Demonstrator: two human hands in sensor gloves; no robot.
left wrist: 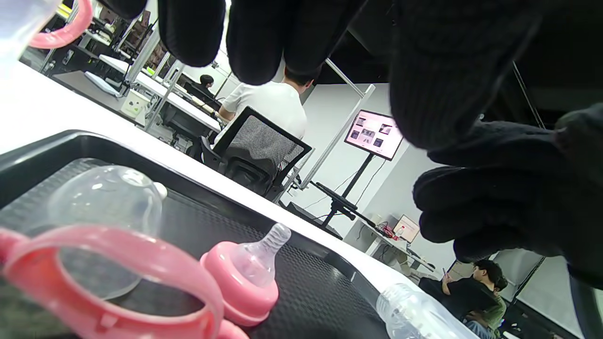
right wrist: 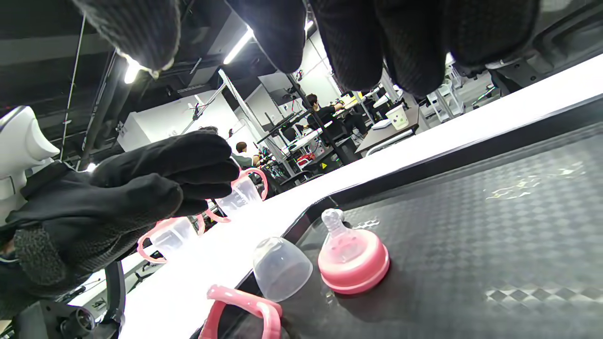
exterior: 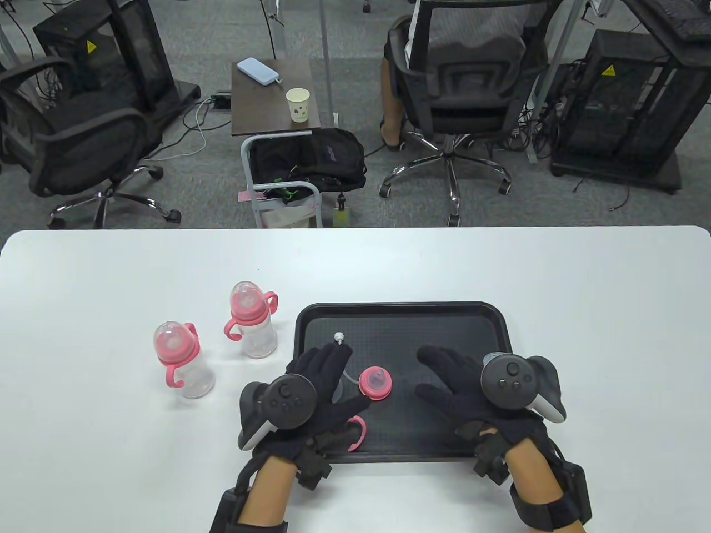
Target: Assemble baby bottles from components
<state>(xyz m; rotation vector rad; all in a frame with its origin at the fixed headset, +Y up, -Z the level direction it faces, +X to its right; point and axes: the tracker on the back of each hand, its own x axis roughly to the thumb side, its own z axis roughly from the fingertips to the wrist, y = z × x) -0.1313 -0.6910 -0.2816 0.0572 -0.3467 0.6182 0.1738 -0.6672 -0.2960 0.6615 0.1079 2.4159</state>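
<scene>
Two finished bottles (exterior: 190,361) are stood on the bench left of the tray (exterior: 311,316), while the teat ring (exterior: 375,383), cap (left wrist: 101,212) and handle ring (exterior: 355,430) lie loose between left hand (exterior: 311,383) and right hand (exterior: 461,383), fingers relaxed, nothing held; a part must be picked next.

The tray (exterior: 400,322) is matt black plastic with a rough diamond-patterned floor. The nipple ring (right wrist: 353,266) is glossy pink plastic, the cap (right wrist: 281,268) clear plastic. Both hands (exterior: 316,383) (exterior: 452,383) wear black knitted cloth. The bench (exterior: 555,277) is smooth white.
</scene>
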